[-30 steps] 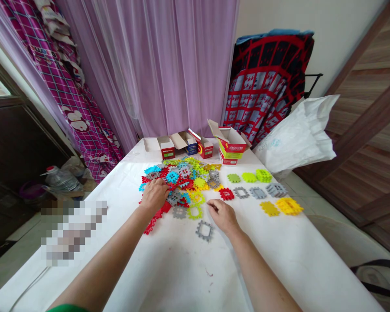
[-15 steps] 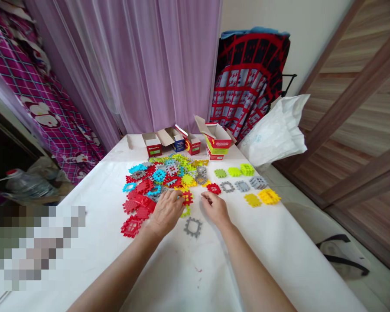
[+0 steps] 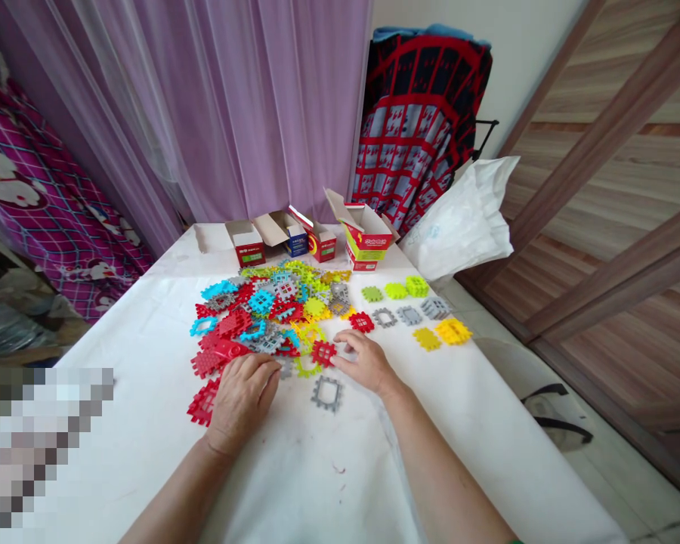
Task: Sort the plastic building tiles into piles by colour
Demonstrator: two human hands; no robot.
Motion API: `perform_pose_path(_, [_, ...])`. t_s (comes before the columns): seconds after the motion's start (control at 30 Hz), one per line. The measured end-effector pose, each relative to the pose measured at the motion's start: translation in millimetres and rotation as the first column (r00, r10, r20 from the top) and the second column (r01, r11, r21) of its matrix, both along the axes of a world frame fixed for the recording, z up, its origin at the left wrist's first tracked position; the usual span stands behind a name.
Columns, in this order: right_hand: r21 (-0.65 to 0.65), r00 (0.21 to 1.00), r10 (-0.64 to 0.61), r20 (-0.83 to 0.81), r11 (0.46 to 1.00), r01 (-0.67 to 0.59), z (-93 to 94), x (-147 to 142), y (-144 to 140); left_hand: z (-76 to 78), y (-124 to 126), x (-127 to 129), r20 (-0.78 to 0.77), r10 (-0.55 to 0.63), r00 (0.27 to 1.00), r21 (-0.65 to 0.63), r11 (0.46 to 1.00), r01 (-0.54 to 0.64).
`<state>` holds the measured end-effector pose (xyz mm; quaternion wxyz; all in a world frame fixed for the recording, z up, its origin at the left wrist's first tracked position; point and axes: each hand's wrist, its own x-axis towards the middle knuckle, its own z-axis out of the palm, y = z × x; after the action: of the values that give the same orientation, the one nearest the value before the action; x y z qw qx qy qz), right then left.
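A heap of flat interlocking plastic tiles (image 3: 264,310) in red, blue, grey, green and yellow lies mid-table. My left hand (image 3: 241,400) rests palm down on the white cloth, holding nothing, beside loose red tiles (image 3: 204,400) at the heap's near edge. My right hand (image 3: 366,364) lies low on the table, its fingertips pinching the right edge of a red tile (image 3: 323,352). A grey frame tile (image 3: 327,393) lies between my two hands.
Right of the heap stand sorted small stacks: green (image 3: 397,290), grey (image 3: 411,314), yellow (image 3: 445,332) and a single red tile (image 3: 361,322). Open cardboard boxes (image 3: 366,236) line the table's far edge. A white bag (image 3: 465,223) overhangs the right corner.
My left hand let go of the red tile and drew back toward me and to the left. My right hand moved a little left onto that tile. The view has panned right.
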<state>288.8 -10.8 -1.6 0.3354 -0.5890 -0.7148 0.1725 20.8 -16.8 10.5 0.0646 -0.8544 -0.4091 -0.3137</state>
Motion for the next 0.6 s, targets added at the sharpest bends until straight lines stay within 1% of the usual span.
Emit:
perform_pose_path(0.07, [-0.007, 0.997, 0.037, 0.068, 0.999, -0.037, 4.0, -1.9, -2.9, -1.8, 0.8, 3.0, 0.006, -0.023, 1.0, -0.003, 1.0, 0.023])
perform_pose_path(0.2, [-0.011, 0.978, 0.058, 0.201, 0.998, -0.057, 5.1, -5.9, -4.0, -3.8, 2.9, 7.2, -0.007, -0.094, 0.996, -0.023, 0.995, 0.093])
perform_pose_path(0.3, [-0.03, 0.963, 0.085, 0.255, 0.996, -0.08, 4.3, -7.1, -2.8, -5.2, 3.7, 6.7, 0.003, -0.106, 0.994, -0.041, 0.993, 0.106])
perform_pose_path(0.37, [-0.037, 0.959, 0.108, 0.264, 0.994, -0.102, 5.6, -5.9, -3.0, -6.0, 4.1, 6.0, 0.021, -0.106, 0.994, -0.057, 0.993, 0.107])
perform_pose_path(0.47, [-0.044, 0.963, 0.143, 0.23, 0.99, -0.136, 10.8, 2.0, -5.9, -6.2, 4.4, 5.8, 0.047, -0.103, 0.994, -0.078, 0.991, 0.106])
perform_pose_path(0.6, [-0.115, 0.975, 0.121, 0.184, 0.988, -0.101, 17.4, 26.0, -13.1, -4.6, 4.3, 6.7, 0.056, -0.105, 0.993, -0.079, 0.991, 0.109])
